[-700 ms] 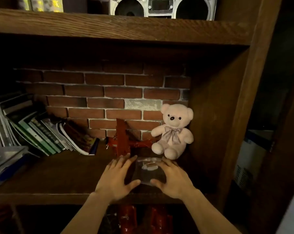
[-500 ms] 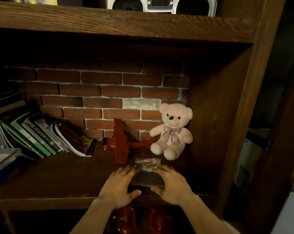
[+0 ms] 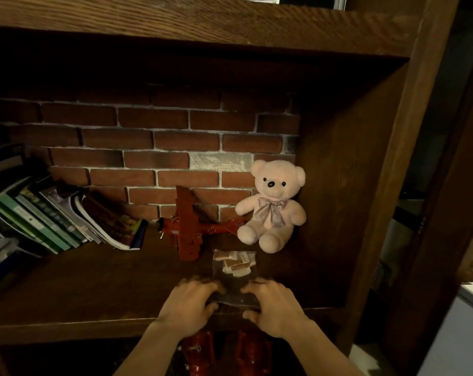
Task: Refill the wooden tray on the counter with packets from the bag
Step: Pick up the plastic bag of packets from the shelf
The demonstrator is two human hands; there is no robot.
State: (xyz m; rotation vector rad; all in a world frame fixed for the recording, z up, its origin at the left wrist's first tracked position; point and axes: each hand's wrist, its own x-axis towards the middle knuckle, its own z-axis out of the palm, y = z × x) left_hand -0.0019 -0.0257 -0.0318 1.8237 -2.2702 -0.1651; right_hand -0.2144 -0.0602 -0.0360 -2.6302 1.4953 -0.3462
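A clear plastic bag (image 3: 234, 270) lies flat on the dark wooden shelf (image 3: 89, 289), with several small pale packets (image 3: 236, 263) bunched at its far end. My left hand (image 3: 188, 305) grips the bag's near left edge, fingers curled over it. My right hand (image 3: 273, 303) grips the near right edge the same way. The bag's near end is partly hidden under my fingers. No wooden tray shows in this view.
A red toy biplane (image 3: 188, 230) stands just behind the bag, and a pale teddy bear (image 3: 273, 207) sits at the back right corner. Leaning magazines (image 3: 67, 221) fill the shelf's left. The shelf's right wall (image 3: 346, 185) is close. Red objects (image 3: 227, 351) sit below.
The bag has slid toward the shelf's front edge as both hands drew back. The packets now lie spread at its far end instead of between my hands.
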